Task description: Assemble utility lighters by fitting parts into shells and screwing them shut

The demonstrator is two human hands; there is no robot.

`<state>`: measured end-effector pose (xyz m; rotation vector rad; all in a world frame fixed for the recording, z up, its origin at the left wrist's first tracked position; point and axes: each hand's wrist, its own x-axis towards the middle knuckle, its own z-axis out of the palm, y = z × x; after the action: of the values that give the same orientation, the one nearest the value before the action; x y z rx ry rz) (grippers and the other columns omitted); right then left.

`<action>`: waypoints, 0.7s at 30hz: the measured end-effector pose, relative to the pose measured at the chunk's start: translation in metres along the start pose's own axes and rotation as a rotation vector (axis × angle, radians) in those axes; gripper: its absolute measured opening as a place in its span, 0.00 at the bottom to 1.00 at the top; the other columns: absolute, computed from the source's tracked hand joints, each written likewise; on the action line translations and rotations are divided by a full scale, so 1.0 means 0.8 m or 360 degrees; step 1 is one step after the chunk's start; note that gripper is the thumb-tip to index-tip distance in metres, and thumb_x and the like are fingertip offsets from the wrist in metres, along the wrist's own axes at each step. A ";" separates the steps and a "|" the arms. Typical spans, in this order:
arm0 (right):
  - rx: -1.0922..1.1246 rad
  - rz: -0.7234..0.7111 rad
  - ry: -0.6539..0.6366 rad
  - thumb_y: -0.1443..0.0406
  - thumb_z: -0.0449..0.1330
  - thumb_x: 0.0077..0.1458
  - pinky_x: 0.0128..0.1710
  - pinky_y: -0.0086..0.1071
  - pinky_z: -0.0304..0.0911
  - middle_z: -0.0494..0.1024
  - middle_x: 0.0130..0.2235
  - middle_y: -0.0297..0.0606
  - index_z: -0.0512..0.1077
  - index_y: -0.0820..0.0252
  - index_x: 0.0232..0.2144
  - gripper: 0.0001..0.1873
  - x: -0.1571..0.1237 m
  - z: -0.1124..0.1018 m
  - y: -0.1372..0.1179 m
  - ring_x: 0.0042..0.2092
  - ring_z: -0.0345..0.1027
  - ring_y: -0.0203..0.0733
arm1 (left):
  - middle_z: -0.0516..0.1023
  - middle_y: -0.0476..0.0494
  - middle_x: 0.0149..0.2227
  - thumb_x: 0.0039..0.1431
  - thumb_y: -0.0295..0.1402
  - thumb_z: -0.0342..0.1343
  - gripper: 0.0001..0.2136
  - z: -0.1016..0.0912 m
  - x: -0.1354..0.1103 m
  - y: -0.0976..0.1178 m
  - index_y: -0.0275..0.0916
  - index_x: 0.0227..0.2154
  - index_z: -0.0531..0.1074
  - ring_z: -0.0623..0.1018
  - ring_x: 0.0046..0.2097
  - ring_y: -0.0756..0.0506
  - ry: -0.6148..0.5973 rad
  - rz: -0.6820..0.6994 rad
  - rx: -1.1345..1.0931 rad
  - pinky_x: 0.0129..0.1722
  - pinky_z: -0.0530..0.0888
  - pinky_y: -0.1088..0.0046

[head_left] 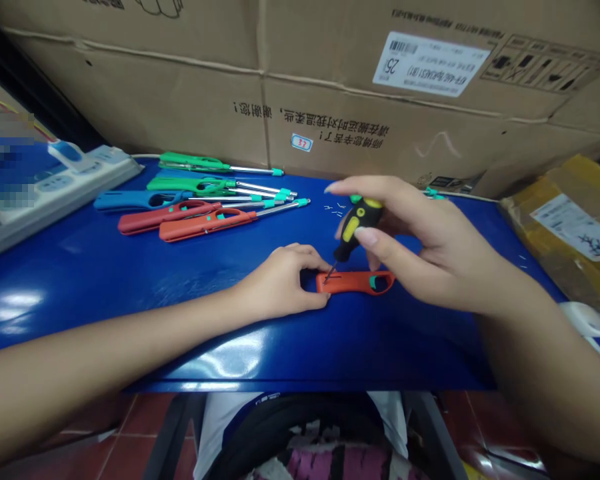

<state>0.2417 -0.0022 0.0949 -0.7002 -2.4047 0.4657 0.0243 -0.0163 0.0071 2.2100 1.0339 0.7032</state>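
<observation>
Left hand [290,280] half curled, thumb on the near edge and fingers along the far edge of an orange lighter [354,283], gripping its blunt end; the grip seems meant to stop the body sliding or rolling. Orange lighter lies flat on the blue table [190,287], in front of the person, finger loop pointing right; whatever lies past the loop is hidden by the right hand [420,247].

Right hand loosely closed around a screwdriver [353,230], thumb along the handle, forefinger arched over the top. Shaft slants down to the left, tip at the blunt end, close by the left hand's fingers; probably tilted so that the end can be seen. Cannot tell whether the tip is seated in anything.

More lighters [195,222] fan out at back left, green, blue, red and orange, metal stems mostly pointing right; likely grouped there to leave working room.

Materials: lighter bodies look like smooth moulded plastic, long and slightly tapered, with teal caps and shiny slim stems. Screwdriver handle stubby, black with yellow inlays. Table glossy, throwing back lamp glare. Small white slivers [336,211] scattered beyond the screwdriver. Behind, a creased cardboard box [190,93]; at right, a parcel [565,233] in crinkled yellowish tape
</observation>
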 end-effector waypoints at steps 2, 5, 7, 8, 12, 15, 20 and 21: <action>-0.0255 -0.0095 0.0132 0.61 0.62 0.63 0.26 0.30 0.67 0.82 0.42 0.34 0.73 0.54 0.51 0.15 0.003 0.000 -0.002 0.28 0.72 0.35 | 0.80 0.47 0.39 0.51 0.30 0.67 0.12 0.001 0.002 0.003 0.40 0.40 0.81 0.79 0.42 0.42 0.0003 0.0002 0.0037 0.46 0.74 0.64; -0.0498 -0.0105 0.0368 0.56 0.64 0.61 0.27 0.30 0.66 0.83 0.38 0.34 0.75 0.54 0.46 0.14 0.006 0.008 0.000 0.27 0.71 0.36 | 0.79 0.47 0.38 0.52 0.29 0.66 0.10 0.001 0.003 0.003 0.40 0.39 0.81 0.79 0.42 0.43 -0.0003 0.0042 0.0047 0.45 0.74 0.65; -0.0538 -0.0031 0.0324 0.57 0.59 0.65 0.31 0.32 0.69 0.83 0.47 0.38 0.71 0.53 0.56 0.19 0.005 0.012 0.002 0.33 0.76 0.40 | 0.79 0.46 0.39 0.53 0.31 0.66 0.09 0.002 0.002 -0.001 0.39 0.39 0.81 0.78 0.42 0.44 0.0003 0.0076 0.0044 0.46 0.73 0.65; -0.0503 -0.0013 0.0263 0.60 0.55 0.67 0.34 0.33 0.71 0.82 0.51 0.40 0.66 0.52 0.62 0.22 0.004 0.014 0.002 0.37 0.78 0.41 | 0.79 0.46 0.39 0.54 0.32 0.67 0.09 0.002 0.001 -0.003 0.39 0.39 0.80 0.78 0.42 0.44 0.0007 0.0091 0.0042 0.47 0.73 0.65; -0.0332 -0.0068 0.0285 0.62 0.57 0.66 0.31 0.31 0.71 0.82 0.49 0.38 0.66 0.52 0.61 0.23 0.001 0.020 0.003 0.31 0.75 0.37 | 0.79 0.45 0.41 0.56 0.35 0.66 0.11 0.006 -0.005 -0.009 0.40 0.42 0.80 0.77 0.45 0.42 0.0026 0.0129 0.0055 0.50 0.71 0.62; -0.0466 -0.0106 0.0600 0.57 0.68 0.58 0.25 0.32 0.68 0.83 0.39 0.32 0.75 0.50 0.47 0.15 -0.003 0.027 0.005 0.24 0.67 0.35 | 0.79 0.45 0.42 0.58 0.35 0.66 0.12 0.007 -0.009 -0.011 0.41 0.44 0.79 0.77 0.46 0.42 0.0036 0.0160 0.0083 0.51 0.70 0.60; -0.0220 -0.0006 0.0472 0.56 0.56 0.67 0.31 0.38 0.75 0.79 0.57 0.39 0.65 0.43 0.63 0.23 -0.012 0.031 0.009 0.39 0.79 0.45 | 0.79 0.45 0.43 0.59 0.35 0.65 0.12 0.006 -0.008 -0.009 0.40 0.45 0.79 0.76 0.45 0.43 -0.0010 0.0161 0.0083 0.50 0.71 0.61; -0.0141 0.0005 0.0405 0.57 0.55 0.68 0.31 0.38 0.76 0.77 0.59 0.39 0.62 0.42 0.65 0.25 -0.014 0.030 0.010 0.42 0.79 0.47 | 0.79 0.45 0.43 0.59 0.36 0.65 0.12 0.006 -0.008 -0.009 0.41 0.45 0.79 0.76 0.45 0.42 -0.0008 0.0159 0.0091 0.50 0.71 0.61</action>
<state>0.2372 -0.0065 0.0678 -0.7541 -2.1947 0.2549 0.0201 -0.0192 -0.0028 2.3245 0.9579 0.7197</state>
